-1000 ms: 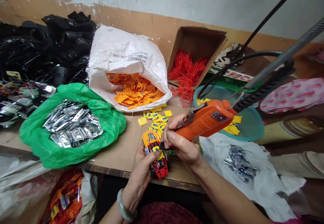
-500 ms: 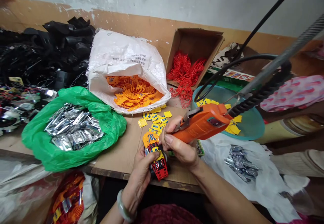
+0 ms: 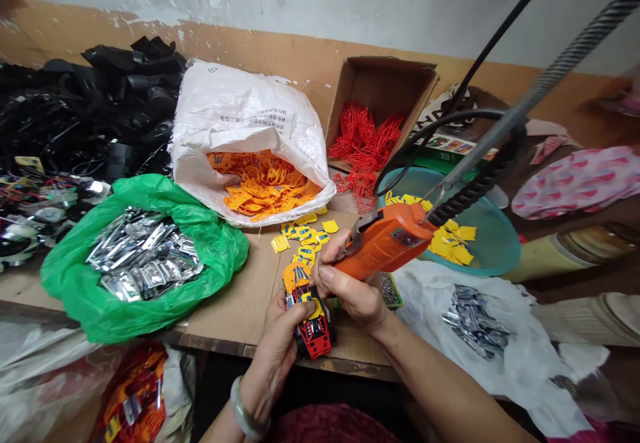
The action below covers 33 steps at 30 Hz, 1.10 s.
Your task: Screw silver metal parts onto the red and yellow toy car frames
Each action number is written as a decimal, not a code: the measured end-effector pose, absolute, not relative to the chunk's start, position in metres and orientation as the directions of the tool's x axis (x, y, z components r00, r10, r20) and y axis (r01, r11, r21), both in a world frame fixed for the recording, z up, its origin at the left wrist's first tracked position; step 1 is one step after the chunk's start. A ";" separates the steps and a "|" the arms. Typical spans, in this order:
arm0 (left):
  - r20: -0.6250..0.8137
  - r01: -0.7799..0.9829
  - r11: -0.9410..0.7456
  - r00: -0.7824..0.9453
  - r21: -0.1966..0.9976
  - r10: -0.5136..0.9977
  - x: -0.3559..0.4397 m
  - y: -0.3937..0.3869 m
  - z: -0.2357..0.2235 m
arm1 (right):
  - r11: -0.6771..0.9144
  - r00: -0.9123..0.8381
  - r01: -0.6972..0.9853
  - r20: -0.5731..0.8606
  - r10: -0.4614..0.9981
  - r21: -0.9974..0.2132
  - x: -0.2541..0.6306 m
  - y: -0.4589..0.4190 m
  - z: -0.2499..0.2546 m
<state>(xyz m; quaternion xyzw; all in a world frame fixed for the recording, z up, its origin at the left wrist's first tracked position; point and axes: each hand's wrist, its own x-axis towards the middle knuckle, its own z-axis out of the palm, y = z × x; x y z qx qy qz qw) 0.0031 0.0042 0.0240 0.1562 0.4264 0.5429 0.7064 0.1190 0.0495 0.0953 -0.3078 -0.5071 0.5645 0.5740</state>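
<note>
My left hand (image 3: pixel 284 328) is closed around a toy car (image 3: pixel 314 336) with an orange hood, a yellow roof panel and a red frame, its thumb on the yellow part. In my right hand (image 3: pixel 353 289) is an orange electric screwdriver (image 3: pixel 387 239), tilted, hung from a coiled spring and a black cable. The right fingertips meet at the car's far side, and they hide the tool's tip. Just beyond the car lie several loose yellow panels (image 3: pixel 306 251) on the cardboard (image 3: pixel 240 309).
A green bag (image 3: pixel 220 249) of chrome parts and a white sack (image 3: pixel 250 103) of orange parts stand left and behind. Red frames (image 3: pixel 367 139) spill from a carton (image 3: pixel 345 89). At right are a teal basin (image 3: pixel 500 243), a small screw tray (image 3: pixel 399 293) and a white bag (image 3: pixel 530 356).
The screwdriver's rear end and its spring have swung a little to the left, with my right hand shifting slightly the same way. The left hand and toy car stay nearly still.
</note>
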 end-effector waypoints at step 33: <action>-0.526 -0.637 0.373 -0.061 0.675 0.848 -0.013 0.002 0.032 | 0.216 0.113 -0.289 0.191 0.975 -0.933 0.169 0.046 0.057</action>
